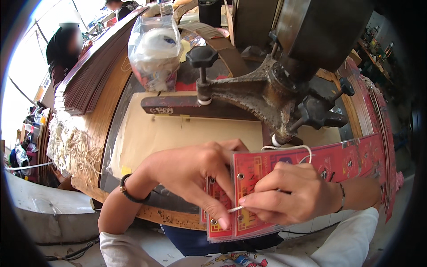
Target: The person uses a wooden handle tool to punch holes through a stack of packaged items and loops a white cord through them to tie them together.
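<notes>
A stack of red printed sheets (262, 227), glossy and with metal eyelets along the left edge, is held at the front of the bench. My left hand (191, 171) grips the left edge, its thumb on the front beside an eyelet and some fingers hidden behind the sheets. Over the stack, my right hand (293, 193) is closed, pinching a white cord (235, 208) between thumb and forefinger. The cord's tip reaches my left thumb. More white cord loops above my right hand, over the upper edge of the sheets.
Beyond my hands stands a dark metal press (267, 84) with black knobs, over a pale board (178, 133). A clear plastic bag (155, 53) sits behind it. Bundled cords (73, 147) and stacked sheets (89, 84) lie to the left; a person (64, 49) is farther off.
</notes>
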`<state>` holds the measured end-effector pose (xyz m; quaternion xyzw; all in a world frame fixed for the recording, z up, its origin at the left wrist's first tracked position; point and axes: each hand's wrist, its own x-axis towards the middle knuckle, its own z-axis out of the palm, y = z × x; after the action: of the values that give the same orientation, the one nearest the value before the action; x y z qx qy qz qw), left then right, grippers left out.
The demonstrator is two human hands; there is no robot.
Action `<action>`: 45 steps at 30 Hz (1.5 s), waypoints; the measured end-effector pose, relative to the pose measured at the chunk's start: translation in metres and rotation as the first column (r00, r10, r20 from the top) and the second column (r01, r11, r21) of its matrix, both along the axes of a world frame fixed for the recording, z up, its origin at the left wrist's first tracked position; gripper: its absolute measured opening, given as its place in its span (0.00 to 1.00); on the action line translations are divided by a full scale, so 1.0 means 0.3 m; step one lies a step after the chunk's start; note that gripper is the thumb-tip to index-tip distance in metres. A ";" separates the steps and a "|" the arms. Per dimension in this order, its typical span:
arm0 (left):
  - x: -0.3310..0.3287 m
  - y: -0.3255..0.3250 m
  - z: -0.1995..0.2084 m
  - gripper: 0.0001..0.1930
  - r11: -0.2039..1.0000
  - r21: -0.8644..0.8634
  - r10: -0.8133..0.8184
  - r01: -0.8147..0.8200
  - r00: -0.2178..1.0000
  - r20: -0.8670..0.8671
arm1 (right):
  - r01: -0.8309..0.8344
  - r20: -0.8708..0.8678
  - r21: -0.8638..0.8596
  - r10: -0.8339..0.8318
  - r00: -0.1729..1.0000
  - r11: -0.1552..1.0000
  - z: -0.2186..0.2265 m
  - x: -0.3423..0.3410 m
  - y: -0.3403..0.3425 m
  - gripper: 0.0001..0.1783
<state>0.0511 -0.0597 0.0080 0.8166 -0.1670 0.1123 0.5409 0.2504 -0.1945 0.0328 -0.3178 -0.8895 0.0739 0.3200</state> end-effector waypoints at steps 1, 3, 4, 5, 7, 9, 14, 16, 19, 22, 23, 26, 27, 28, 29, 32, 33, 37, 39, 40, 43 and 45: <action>0.002 -0.001 -0.001 0.17 1.000 0.001 -0.004 0.004 1.000 0.010 | 0.008 0.007 -0.009 -0.008 1.000 1.000 0.001 -0.002 -0.008 0.15; 0.012 -0.003 -0.002 0.17 1.000 0.002 -0.015 0.015 0.999 0.033 | 0.027 0.024 -0.026 -0.027 0.999 0.999 0.010 -0.005 -0.026 0.15; 0.004 -0.003 0.006 0.17 0.999 0.013 -0.030 0.030 1.000 0.003 | 0.025 0.041 -0.018 -0.024 0.999 1.000 0.005 -0.006 -0.030 0.14; 0.001 -0.004 0.003 0.17 1.000 0.011 -0.027 0.027 1.000 0.002 | 0.022 0.026 -0.017 -0.022 0.999 1.000 0.001 -0.007 -0.032 0.14; -0.004 -0.008 -0.009 0.17 1.000 0.005 -0.022 0.022 1.000 0.004 | 0.020 0.002 -0.019 -0.020 1.000 1.000 -0.006 -0.012 -0.034 0.13; -0.007 -0.009 -0.006 0.16 0.999 -0.019 -0.033 0.033 0.999 -0.004 | 0.001 -0.002 -0.019 -0.001 1.000 1.000 -0.016 -0.010 -0.038 0.12; 0.011 0.010 -0.038 0.14 0.997 -0.032 -0.068 0.067 0.997 -0.028 | -0.022 0.001 0.000 0.022 1.000 1.000 -0.028 -0.001 -0.041 0.12; 0.012 0.011 -0.044 0.12 0.996 -0.055 -0.065 0.063 0.997 -0.040 | -0.031 0.011 0.008 0.031 0.999 0.999 -0.026 0.004 -0.040 0.11; 0.006 0.012 -0.029 0.10 0.998 -0.031 -0.049 0.047 0.995 -0.090 | -0.044 0.004 0.009 0.044 0.999 0.999 -0.022 0.004 -0.036 0.11; 0.010 0.007 -0.022 0.09 0.998 -0.046 -0.039 0.035 0.996 -0.083 | -0.059 0.008 0.032 0.059 0.998 0.998 -0.026 0.007 -0.035 0.10; 0.011 0.009 -0.018 0.09 0.998 -0.040 -0.046 0.043 0.995 -0.089 | -0.062 0.006 0.034 0.062 0.998 0.997 -0.027 0.009 -0.035 0.10; 0.018 0.016 -0.019 0.10 0.997 -0.038 -0.064 0.061 0.995 -0.077 | -0.067 0.008 0.036 0.067 0.998 0.997 -0.028 0.015 -0.034 0.10; 0.021 0.016 -0.028 0.10 0.997 -0.049 -0.066 0.063 0.996 -0.055 | -0.065 0.011 0.034 0.064 0.998 0.997 -0.030 0.017 -0.036 0.10; 0.020 0.012 -0.034 0.10 0.996 -0.065 -0.062 0.059 0.997 -0.040 | -0.067 0.006 0.028 0.067 0.998 0.997 -0.035 0.016 -0.039 0.10; 0.023 0.012 -0.035 0.10 0.996 -0.065 -0.056 0.054 0.998 -0.026 | -0.064 0.018 0.031 0.063 0.998 0.997 -0.035 0.019 -0.039 0.10; 0.022 0.006 -0.030 0.10 0.997 -0.070 -0.046 0.044 0.999 -0.019 | -0.032 -0.002 0.005 0.032 0.999 0.999 -0.020 0.026 -0.040 0.10; 0.023 0.007 -0.024 0.10 0.996 -0.072 -0.051 0.048 0.998 -0.039 | -0.004 -0.043 -0.023 0.003 0.999 1.000 -0.014 0.025 -0.040 0.09; 0.012 0.014 -0.015 0.10 0.998 -0.005 -0.062 0.062 0.994 -0.090 | 0.063 -0.166 -0.115 -0.082 0.983 0.991 0.002 0.025 -0.013 0.10; 0.022 0.015 -0.026 0.10 0.997 -0.037 -0.069 0.066 0.995 -0.074 | 0.093 -0.218 -0.229 -0.145 0.965 0.969 0.016 0.029 0.003 0.10; 0.023 0.005 -0.029 0.11 0.998 -0.041 -0.040 0.039 0.998 -0.042 | 0.109 -0.266 -0.251 -0.176 0.948 0.962 0.002 0.026 0.010 0.10; 0.016 -0.004 -0.030 0.12 1.000 -0.002 -0.017 0.017 1.000 -0.013 | 0.148 -0.291 -0.331 -0.250 0.923 0.932 0.016 0.014 0.012 0.09; 0.010 0.003 -0.024 0.12 0.998 0.033 -0.043 0.045 0.997 -0.061 | 0.176 -0.256 -0.265 -0.245 0.935 0.948 0.016 0.011 0.022 0.09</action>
<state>0.0543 -0.0588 0.0007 0.8251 -0.1703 0.0728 0.5338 0.2537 -0.1879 0.0375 -0.4338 -0.7792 0.1901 0.4106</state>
